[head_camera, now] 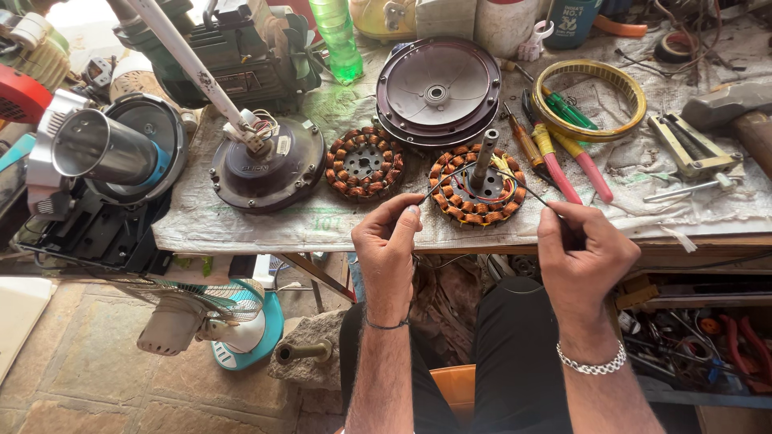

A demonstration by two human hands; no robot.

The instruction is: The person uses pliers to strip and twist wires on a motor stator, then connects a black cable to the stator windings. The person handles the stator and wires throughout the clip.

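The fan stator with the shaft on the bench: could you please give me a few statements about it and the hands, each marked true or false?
1. Both the left hand and the right hand pinch thin wires leading from the stator with the shaft. True.
2. A second copper-wound stator lies left of it. True.
3. The stator lies on bare wood. False: it lies on a pale woven sheet covering the bench.
4. The pink-handled pliers are in the right hand. False: they lie on the bench, untouched.
5. The round dark cover lies behind the stators. True.
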